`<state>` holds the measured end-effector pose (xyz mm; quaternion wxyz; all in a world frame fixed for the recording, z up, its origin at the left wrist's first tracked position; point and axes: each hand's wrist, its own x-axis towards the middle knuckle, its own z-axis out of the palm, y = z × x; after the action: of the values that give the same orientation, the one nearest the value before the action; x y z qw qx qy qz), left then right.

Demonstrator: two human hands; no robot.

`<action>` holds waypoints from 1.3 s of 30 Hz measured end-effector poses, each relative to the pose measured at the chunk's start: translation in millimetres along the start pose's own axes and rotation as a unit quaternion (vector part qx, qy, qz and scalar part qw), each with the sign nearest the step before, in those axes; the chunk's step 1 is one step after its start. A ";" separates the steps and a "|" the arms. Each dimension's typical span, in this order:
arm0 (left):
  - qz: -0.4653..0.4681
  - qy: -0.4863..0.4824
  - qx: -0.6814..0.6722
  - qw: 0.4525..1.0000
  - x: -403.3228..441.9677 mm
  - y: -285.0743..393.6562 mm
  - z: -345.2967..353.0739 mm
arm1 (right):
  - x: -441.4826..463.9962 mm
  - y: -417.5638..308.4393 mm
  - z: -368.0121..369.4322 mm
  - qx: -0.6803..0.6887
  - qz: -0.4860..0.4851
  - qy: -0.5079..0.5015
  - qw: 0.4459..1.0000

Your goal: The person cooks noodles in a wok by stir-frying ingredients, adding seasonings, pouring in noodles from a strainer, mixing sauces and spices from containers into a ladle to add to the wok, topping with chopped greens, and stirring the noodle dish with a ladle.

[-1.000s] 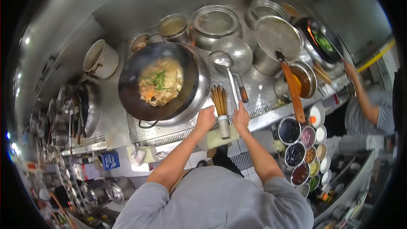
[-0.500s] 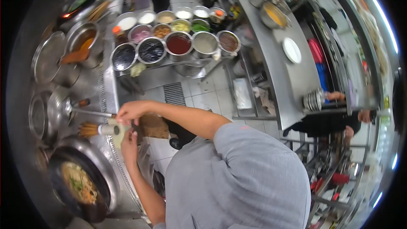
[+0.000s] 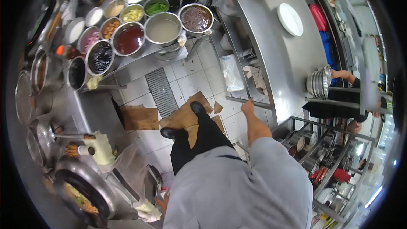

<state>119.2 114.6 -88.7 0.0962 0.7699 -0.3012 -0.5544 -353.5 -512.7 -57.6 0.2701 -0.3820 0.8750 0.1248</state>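
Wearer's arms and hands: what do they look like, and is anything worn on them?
The right forearm is bare below a short, plain grey sleeve, and no glove shows on the right hand. The left hand is mostly hidden.

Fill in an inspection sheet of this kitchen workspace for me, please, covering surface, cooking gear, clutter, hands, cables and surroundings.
Surface: steel table bears a white plate and stacked bowls.
Cooking gear: wok contains food; ladle lies nearby.
Clutter: cardboard pieces on the tiled floor.
Hands: right hand beside a metal rail, contact unclear; left hand mostly hidden near a pale cloth, hold unclear.
Cables: nothing seen.
Surroundings: filled metal containers stand close together; another person's hand is at the bowls.
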 end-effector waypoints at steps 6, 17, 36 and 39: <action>-0.290 0.001 -0.423 0.858 -30.9 80.3 -10.2 | 164.3 -0.7 -32.6 0.033 0.031 0.173 0.984; 0.037 0.240 -0.050 0.969 78.3 379.6 -61.6 | 49.3 -55.0 45.2 -0.033 -0.337 0.022 0.941; 0.261 0.571 0.004 0.778 -150.1 584.6 -237.9 | -395.5 -232.5 -57.7 0.187 -0.192 -0.907 0.323; 0.346 0.485 0.236 0.768 -129.2 546.0 -205.0 | -405.1 -257.9 -34.2 0.258 -0.202 -0.895 0.301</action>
<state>84.8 -286.6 352.5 0.2301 0.7788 -0.5813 0.0523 51.1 -458.4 197.6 0.9887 -0.1102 -0.0234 0.0989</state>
